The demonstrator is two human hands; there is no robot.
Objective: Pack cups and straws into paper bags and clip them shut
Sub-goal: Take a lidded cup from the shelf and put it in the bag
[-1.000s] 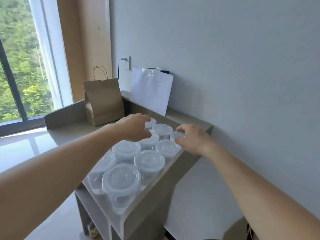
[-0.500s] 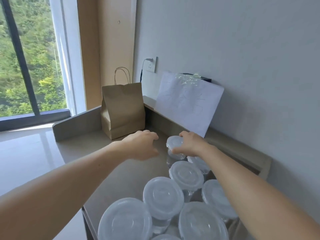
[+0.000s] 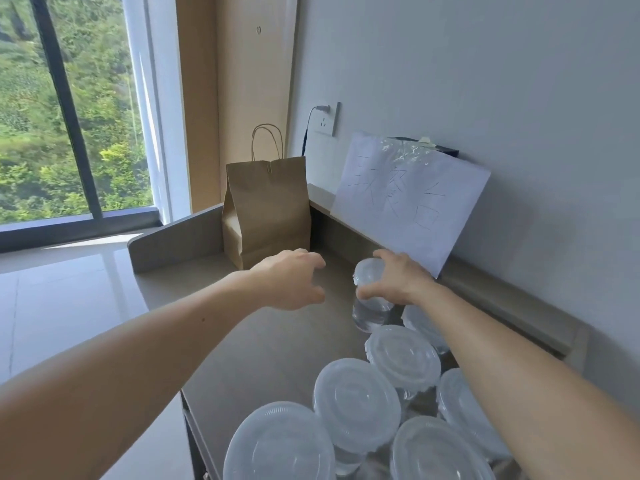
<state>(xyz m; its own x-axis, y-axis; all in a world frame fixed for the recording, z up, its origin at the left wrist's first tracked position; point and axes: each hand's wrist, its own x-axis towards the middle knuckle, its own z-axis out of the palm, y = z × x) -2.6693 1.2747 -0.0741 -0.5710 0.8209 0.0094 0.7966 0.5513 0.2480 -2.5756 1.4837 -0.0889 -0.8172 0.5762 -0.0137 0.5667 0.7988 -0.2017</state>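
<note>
Both hands have moved toward the far paper bag [image 3: 266, 213]: the right hand [image 3: 398, 282] grips a lidded cup [image 3: 370, 306] by its top, just past the near cups [image 3: 356, 403] on the counter [image 3: 263, 341], while the left hand [image 3: 291, 278] is spread empty, likely to open the bag.

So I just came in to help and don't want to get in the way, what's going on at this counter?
A person is packing drink cups. Their right hand grips one clear lidded cup near its top, just beyond the cluster of other lidded cups on the counter. The left hand is empty, fingers spread, reaching toward the brown paper bag that stands upright at the counter's back corner. The held cup is not yet at the bag.
</note>
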